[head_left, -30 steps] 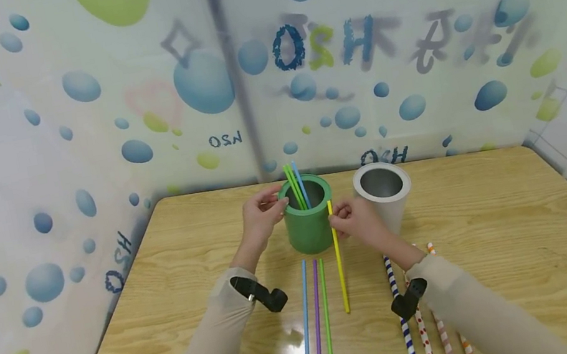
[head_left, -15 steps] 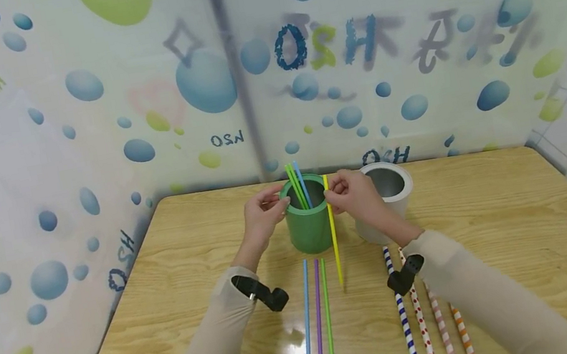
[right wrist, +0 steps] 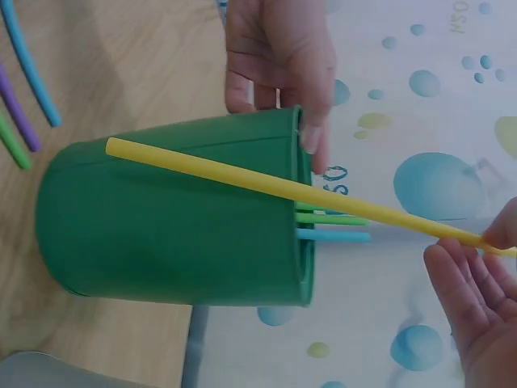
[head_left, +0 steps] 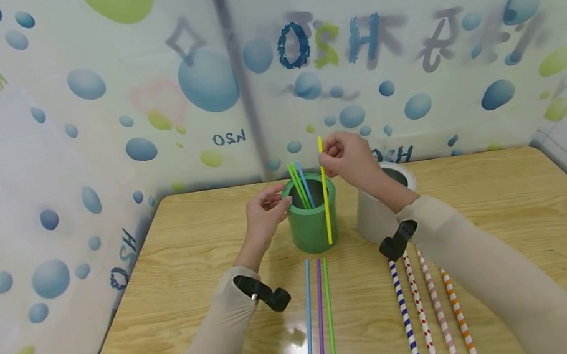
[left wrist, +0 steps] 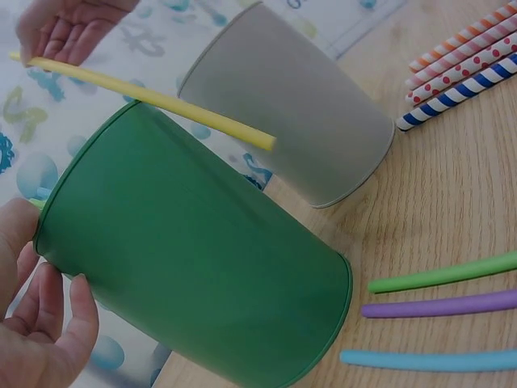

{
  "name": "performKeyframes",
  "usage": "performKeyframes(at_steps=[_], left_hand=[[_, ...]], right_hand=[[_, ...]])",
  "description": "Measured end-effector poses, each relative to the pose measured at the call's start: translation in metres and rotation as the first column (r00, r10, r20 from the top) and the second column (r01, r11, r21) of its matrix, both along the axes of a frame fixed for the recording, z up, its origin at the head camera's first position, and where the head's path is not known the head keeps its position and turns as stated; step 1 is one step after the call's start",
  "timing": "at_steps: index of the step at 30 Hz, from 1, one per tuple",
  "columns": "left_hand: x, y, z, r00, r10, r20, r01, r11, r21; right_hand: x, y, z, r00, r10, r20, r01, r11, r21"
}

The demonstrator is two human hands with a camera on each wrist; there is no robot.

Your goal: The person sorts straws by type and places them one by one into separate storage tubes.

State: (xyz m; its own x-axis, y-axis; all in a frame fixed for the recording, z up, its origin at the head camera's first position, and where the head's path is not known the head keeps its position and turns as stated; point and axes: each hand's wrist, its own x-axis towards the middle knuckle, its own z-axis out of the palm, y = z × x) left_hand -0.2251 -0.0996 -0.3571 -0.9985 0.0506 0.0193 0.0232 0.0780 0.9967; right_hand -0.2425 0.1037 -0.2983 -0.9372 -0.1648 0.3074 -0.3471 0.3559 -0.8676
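"What's furthest left?"

"The left hand (head_left: 263, 215), thumb and fingers pinching the rim of the green cup (head_left: 309, 232), which stands upright on the wooden table (head_left: 188, 250)."

"Anything in that cup?"

"Two green straws (head_left: 294, 181) and a blue straw (head_left: 304, 184), their tops above the rim."

"And in front?"

"Three more lie side by side, well apart from the hands: light-blue straw (head_left: 309, 318), purple straw (head_left: 320, 319), lime straw (head_left: 330, 317)."

"Where's the yellow straw (head_left: 325, 192)?"

"Aloft, slightly tilted, its lower end outside the green cup. I can't tell if it touches the wall. The right hand (head_left: 351, 158) pinches it near the top between thumb and fingers."

"Further right?"

"The pale cup (head_left: 374, 215), partly behind the right wrist. Nearer us lie the navy-striped straw (head_left: 404, 314), red-dotted straw (head_left: 420, 311), pink-striped straw (head_left: 438, 308) and orange-striped straw (head_left: 460, 316)."
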Motion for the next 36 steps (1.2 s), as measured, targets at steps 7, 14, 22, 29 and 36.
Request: performKeyframes(at_steps=[7,14,22,29,36], left_hand=[[0.001,0.001,0.000,1.000,0.002,-0.022,-0.003,1.000,-0.022],[0.002,0.001,0.000,1.000,-0.001,-0.028,0.000,1.000,-0.018],[0.003,0.001,0.001,1.000,-0.003,-0.028,0.003,1.000,-0.024],[0.003,0.001,0.001,1.000,0.002,-0.015,-0.002,1.000,-0.023],[-0.006,-0.001,-0.010,1.000,0.002,-0.002,-0.002,1.000,-0.016]], right_hand=[[-0.010,-0.001,0.019,0.999,-0.007,-0.041,0.007,1.000,-0.010],[-0.019,-0.004,0.034,0.998,-0.013,-0.062,0.009,0.998,-0.057],[-0.025,-0.008,0.053,0.996,-0.036,-0.087,0.028,0.996,-0.090],[-0.031,-0.008,0.056,0.992,-0.069,-0.103,0.061,0.995,-0.076],[-0.037,-0.008,0.049,0.997,-0.061,-0.056,0.059,0.998,-0.038]])
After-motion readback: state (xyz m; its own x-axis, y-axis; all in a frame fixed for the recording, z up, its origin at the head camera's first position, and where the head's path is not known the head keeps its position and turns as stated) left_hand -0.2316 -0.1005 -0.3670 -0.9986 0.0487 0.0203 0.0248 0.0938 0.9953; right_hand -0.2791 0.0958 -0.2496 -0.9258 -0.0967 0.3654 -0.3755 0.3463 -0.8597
